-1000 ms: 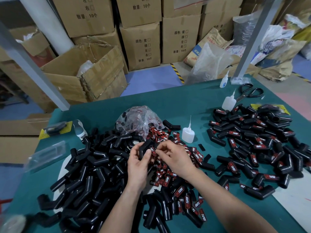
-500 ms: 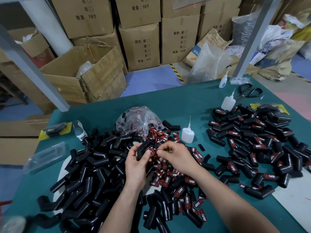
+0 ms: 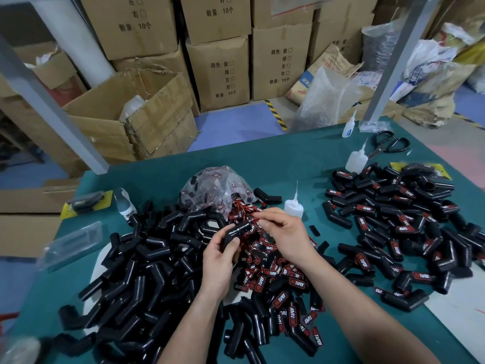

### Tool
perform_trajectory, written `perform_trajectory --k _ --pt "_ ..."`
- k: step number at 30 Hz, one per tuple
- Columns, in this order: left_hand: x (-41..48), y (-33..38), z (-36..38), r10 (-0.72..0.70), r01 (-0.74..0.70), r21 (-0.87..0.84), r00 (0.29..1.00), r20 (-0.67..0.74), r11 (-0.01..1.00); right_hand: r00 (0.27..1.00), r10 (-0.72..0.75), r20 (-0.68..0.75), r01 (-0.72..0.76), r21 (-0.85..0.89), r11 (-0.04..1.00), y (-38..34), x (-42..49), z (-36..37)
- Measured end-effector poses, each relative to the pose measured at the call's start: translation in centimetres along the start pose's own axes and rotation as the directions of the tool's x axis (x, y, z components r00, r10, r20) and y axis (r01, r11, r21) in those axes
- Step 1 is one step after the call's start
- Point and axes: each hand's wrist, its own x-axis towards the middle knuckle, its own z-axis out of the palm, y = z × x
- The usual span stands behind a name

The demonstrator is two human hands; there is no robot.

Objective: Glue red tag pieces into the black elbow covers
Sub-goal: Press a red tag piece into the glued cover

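Left hand (image 3: 219, 258) grips a cover (image 3: 237, 231) above the heap (image 3: 273, 274) while the right hand (image 3: 284, 232) pinches a tag (image 3: 252, 227) at its 3 o'clock end; skewed pressing likely sets it crooked, squeezed-out glue may bond fingertips, and the bottle (image 3: 294, 206) at 1 o'clock could tip.

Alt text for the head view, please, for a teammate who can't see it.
The left hand holds a black elbow cover while the right hand pinches a red tag at its end, above a green table. Plain covers pile left, tagged covers right, a glue bottle just beyond the hands.
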Motion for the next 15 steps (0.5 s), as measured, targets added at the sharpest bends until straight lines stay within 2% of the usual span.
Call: perform_trajectory --k 3,5,7,9,12,15 --pt "-0.4 0.0 0.0 0.073 -0.075 0.061 0.997 0.028 0.995 1.000 0.026 0.000 -0.026 0.043 0.999 -0.2 0.0 -0.1" --pt "-0.6 0.0 0.0 0.107 -0.110 0.077 0.993 0.046 0.991 0.999 -0.043 0.014 0.044 -0.089 0.995 -0.2 -0.2 -0.3" --pt "-0.6 -0.1 0.0 0.120 -0.122 0.143 0.993 0.023 0.982 0.976 -0.204 0.077 0.218 -0.287 0.933 -0.3 -0.3 -0.5" --pt "-0.6 -0.2 0.2 0.090 -0.090 0.121 0.996 0.003 0.989 0.931 -0.312 0.188 0.363 -0.421 0.831 -0.4 -0.3 -0.7" --pt "-0.6 -0.3 0.5 0.074 -0.075 0.143 0.997 0.013 0.987 0.897 -0.329 0.297 0.442 -0.545 0.713 -0.6 -0.2 -0.9" --pt "-0.7 0.0 0.6 0.092 -0.094 0.209 0.996 0.020 0.973 0.881 -0.323 0.346 0.470 -0.563 0.680 -0.9 -0.2 -1.2"
